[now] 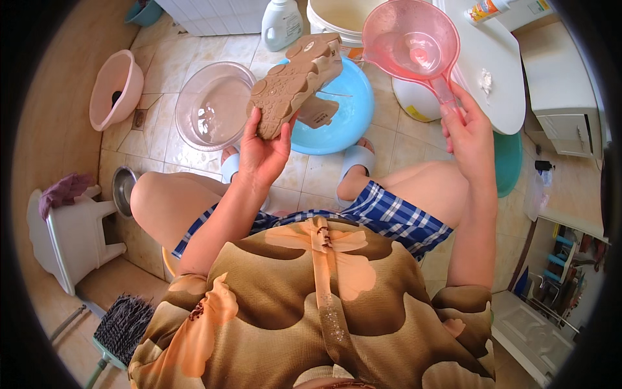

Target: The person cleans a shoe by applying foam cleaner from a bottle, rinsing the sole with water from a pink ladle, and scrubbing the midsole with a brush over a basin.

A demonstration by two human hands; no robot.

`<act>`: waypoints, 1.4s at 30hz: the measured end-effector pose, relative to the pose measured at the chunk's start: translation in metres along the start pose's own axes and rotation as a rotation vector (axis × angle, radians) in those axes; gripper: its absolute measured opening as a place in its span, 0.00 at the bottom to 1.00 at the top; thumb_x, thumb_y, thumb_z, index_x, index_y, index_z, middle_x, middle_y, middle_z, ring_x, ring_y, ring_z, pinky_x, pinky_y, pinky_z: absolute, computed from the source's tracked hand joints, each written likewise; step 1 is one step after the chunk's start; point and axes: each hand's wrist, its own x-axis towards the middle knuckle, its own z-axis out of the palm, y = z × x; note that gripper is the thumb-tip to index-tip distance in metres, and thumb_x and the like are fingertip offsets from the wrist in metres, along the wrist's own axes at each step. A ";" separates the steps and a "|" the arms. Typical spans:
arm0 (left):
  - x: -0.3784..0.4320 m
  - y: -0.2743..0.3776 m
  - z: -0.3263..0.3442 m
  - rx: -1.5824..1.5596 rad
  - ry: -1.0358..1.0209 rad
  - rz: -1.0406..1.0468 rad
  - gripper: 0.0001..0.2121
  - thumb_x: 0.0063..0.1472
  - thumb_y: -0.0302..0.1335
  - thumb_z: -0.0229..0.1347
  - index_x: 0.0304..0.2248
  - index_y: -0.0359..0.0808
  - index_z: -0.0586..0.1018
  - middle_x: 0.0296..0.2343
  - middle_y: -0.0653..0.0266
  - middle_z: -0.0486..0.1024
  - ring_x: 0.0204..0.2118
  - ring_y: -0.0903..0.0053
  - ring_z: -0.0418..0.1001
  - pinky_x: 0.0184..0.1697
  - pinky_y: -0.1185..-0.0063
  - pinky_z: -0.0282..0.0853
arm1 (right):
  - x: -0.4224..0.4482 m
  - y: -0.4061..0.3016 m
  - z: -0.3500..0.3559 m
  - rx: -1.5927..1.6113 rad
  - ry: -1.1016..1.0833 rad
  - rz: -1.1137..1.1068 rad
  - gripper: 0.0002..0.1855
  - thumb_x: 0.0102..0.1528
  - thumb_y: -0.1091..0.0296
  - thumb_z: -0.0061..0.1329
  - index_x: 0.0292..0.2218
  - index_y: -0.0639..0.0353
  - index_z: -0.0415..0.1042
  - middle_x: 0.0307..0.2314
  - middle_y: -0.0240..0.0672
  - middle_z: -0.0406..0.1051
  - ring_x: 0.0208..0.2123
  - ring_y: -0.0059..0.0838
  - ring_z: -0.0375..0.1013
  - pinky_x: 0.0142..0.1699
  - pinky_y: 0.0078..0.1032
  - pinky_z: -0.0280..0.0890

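My left hand grips the heel end of a beige sports shoe, its brown patterned sole turned up towards me. The shoe's tongue hangs down, and a lace end sticks out beside it. Beneath the shoe stands a light blue plastic basin, partly hidden by it. In my right hand is the handle of a translucent pink plastic water dipper, raised to the right of the shoe. Its bowl looks wet inside. A greyish translucent basin with cloudy water sits left of the blue one.
Behind the basins stand a white detergent bottle and a white bucket. A pink basin is at far left, near a floor drain. White stool and mop lie left; a white cabinet stands right.
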 end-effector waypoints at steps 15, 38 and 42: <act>-0.010 -0.006 0.002 0.605 0.194 0.168 0.18 0.58 0.36 0.53 0.47 0.43 0.67 0.43 0.67 0.70 0.44 0.75 0.70 0.38 0.76 0.72 | 0.023 0.028 -0.081 0.403 0.144 0.109 0.21 0.57 0.61 0.45 0.50 0.57 0.65 0.17 0.23 0.62 0.12 0.11 0.55 0.16 0.12 0.48; -0.016 -0.008 0.018 0.690 0.126 0.191 0.21 0.57 0.32 0.51 0.49 0.34 0.64 0.41 0.58 0.71 0.39 0.70 0.74 0.32 0.75 0.77 | 0.235 0.048 -0.139 -0.849 -0.003 -0.089 0.21 0.46 0.64 0.52 0.42 0.63 0.70 0.35 0.41 0.72 0.35 0.34 0.72 0.41 0.28 0.65; -0.025 -0.003 0.018 0.727 0.134 0.247 0.23 0.57 0.32 0.51 0.50 0.34 0.63 0.42 0.57 0.70 0.39 0.69 0.74 0.32 0.75 0.77 | 0.247 0.053 -0.112 -0.634 0.016 0.197 0.18 0.44 0.67 0.53 0.38 0.61 0.71 0.32 0.40 0.72 0.34 0.31 0.70 0.41 0.28 0.64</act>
